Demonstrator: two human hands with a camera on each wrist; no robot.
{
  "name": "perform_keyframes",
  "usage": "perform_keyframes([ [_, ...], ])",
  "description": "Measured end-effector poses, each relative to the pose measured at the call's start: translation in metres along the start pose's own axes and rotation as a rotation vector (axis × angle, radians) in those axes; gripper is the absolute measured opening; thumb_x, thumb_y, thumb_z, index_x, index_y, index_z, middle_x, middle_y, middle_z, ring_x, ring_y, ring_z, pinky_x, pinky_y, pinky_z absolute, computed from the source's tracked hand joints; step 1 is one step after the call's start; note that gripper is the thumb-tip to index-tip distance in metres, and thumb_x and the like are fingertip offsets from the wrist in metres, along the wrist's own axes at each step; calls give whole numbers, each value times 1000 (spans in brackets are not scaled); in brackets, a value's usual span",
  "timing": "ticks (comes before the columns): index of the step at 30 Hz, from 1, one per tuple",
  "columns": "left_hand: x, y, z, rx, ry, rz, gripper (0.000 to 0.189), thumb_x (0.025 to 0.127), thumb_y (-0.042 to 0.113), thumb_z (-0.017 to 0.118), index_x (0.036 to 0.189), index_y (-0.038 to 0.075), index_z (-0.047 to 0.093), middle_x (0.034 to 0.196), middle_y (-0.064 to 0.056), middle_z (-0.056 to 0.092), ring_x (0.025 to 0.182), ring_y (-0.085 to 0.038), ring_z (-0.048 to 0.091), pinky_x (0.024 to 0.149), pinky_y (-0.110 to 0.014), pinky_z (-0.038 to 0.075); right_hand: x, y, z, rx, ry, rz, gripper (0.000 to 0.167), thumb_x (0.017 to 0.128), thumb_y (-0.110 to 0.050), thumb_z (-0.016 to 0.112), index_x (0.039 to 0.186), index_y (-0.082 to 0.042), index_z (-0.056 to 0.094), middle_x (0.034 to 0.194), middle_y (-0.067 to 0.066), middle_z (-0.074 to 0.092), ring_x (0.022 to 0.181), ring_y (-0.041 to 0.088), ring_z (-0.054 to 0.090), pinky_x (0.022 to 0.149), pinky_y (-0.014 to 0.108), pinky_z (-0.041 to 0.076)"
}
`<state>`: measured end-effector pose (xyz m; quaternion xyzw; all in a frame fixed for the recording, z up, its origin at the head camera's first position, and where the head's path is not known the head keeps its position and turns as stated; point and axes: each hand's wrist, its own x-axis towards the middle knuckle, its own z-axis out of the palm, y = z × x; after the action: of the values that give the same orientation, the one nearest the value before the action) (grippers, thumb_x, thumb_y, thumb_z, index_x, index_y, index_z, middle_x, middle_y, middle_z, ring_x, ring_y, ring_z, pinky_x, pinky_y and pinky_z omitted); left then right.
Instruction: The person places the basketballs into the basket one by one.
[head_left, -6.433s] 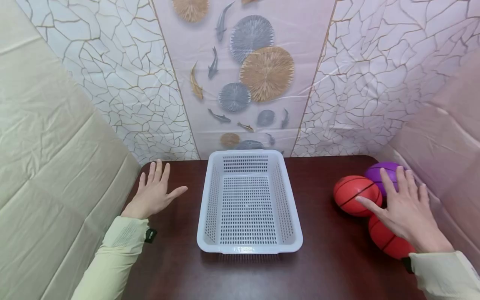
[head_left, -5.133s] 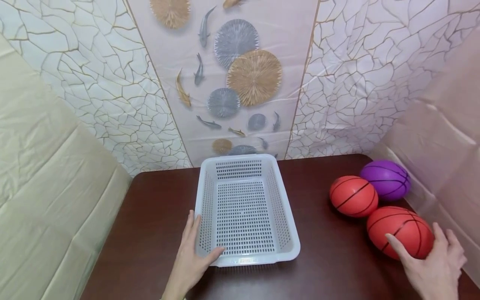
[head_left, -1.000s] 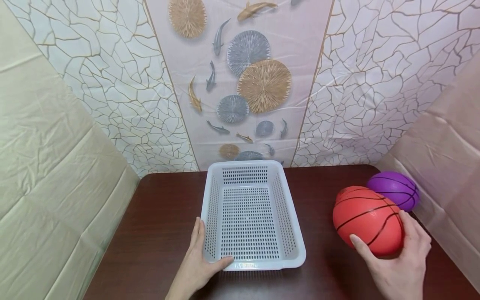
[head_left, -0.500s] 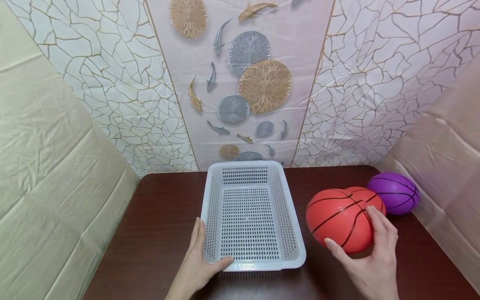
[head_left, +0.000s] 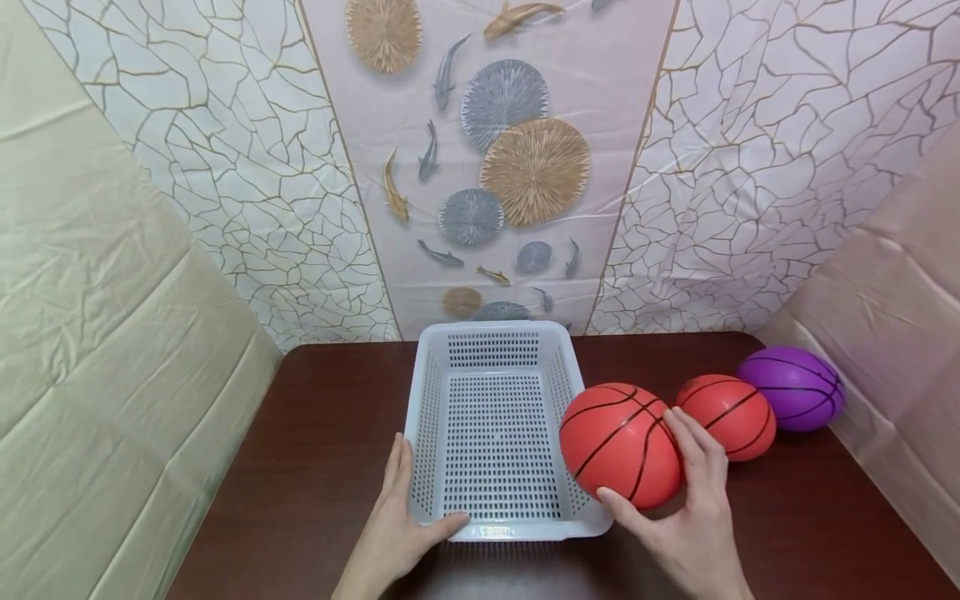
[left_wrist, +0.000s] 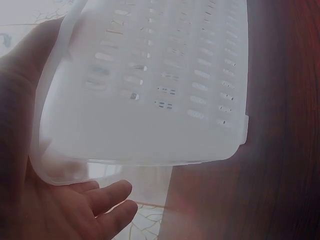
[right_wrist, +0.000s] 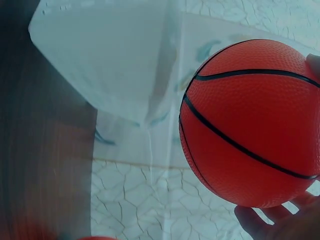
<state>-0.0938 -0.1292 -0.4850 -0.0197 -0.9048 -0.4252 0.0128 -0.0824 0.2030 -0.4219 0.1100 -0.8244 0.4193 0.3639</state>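
My right hand (head_left: 693, 521) grips a red toy basketball (head_left: 618, 446) with black lines, thumb at its near side and fingers on its right side. In the head view the ball overlaps the right rim of a white perforated plastic basket (head_left: 517, 531). Nothing lies in the basket. My left hand (head_left: 393, 529) holds the basket's near left corner, thumb over the front rim and fingers along the outer left wall. The left wrist view has the basket's wall (left_wrist: 140, 135) close up. In the right wrist view, fingertips (right_wrist: 252, 220) press the ball's underside.
A second red basketball (head_left: 727, 417) sits on the dark wooden table (head_left: 322, 433) to the right. Behind it a purple basketball (head_left: 791, 387) lies near the padded right side wall (head_left: 900, 333). A patterned cloth (head_left: 525, 250) hangs at the back.
My right hand first reached the nearest red ball, took hold of it, and has carried it left to the basket. My left hand moved from the table's left side onto the basket corner.
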Motion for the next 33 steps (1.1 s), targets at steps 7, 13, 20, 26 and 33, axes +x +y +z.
perform_keyframes([
  [7, 0, 1, 0, 3, 10, 6, 128, 66, 64, 79, 157, 14, 5, 162, 6, -5, 143, -33, 20, 107, -56, 33, -4, -1, 20, 32, -64, 3, 111, 47, -18, 98, 145, -8, 46, 147, 11, 39, 131, 24, 34, 95, 8, 35],
  [13, 0, 2, 0, 10, 15, 6, 128, 66, 63, 80, 157, 13, 5, 162, 5, -5, 143, -33, 21, 107, -55, 32, -4, -1, 32, 67, -77, -58, 108, 50, -27, 97, 143, -4, 47, 145, 15, 41, 130, 27, 35, 95, 10, 36],
  [20, 1, 1, 0, 11, 17, 4, 128, 65, 64, 80, 157, 14, 6, 162, 5, -4, 144, -31, 18, 108, -54, 30, -6, -3, 40, 66, -114, -78, 109, 51, -29, 97, 144, -6, 46, 147, 11, 39, 129, 27, 34, 97, 10, 35],
  [26, 1, 1, 0, 14, 10, -3, 128, 65, 64, 79, 157, 17, 4, 162, 5, -4, 144, -31, 20, 108, -53, 31, -8, -4, 50, 46, -150, -90, 107, 53, -36, 96, 144, -8, 47, 146, 11, 40, 127, 27, 35, 95, 13, 37],
  [33, 0, 1, 1, 5, 15, -5, 128, 65, 65, 80, 157, 17, 6, 163, 5, -1, 143, -31, 24, 107, -53, 33, -13, -5, 58, -19, -227, -54, 107, 55, -40, 95, 146, -15, 45, 146, 8, 39, 128, 23, 34, 86, 34, 52],
])
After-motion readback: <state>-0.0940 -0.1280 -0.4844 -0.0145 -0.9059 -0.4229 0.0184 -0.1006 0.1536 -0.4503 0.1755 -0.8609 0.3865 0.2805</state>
